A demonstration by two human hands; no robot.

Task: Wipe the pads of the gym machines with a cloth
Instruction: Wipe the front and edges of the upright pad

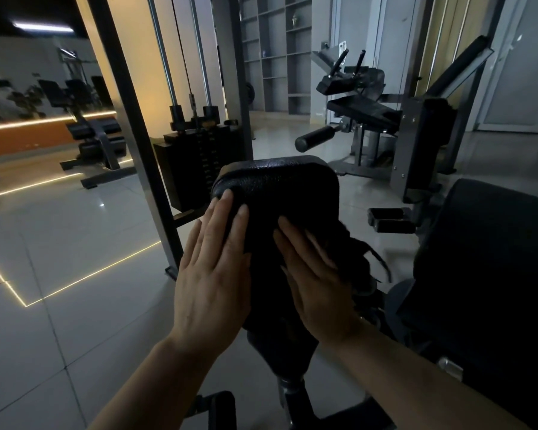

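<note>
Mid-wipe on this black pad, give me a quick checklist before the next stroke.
1. Left hand flat on the pad, bracing its left side: ok.
2. Right hand pressing the dark cloth with straight fingers: ok.
3. Cloth actually between right palm and pad: cannot tell; cloth and pad are both black in dim light.
4. Cloth bunched and hanging off the pad's right edge instead of lying flat: not ok.
5. Top of the pad uncovered by hands, reachable for the next stroke: ok.
6. Pad surface clean or still dirty: cannot tell.
</note>
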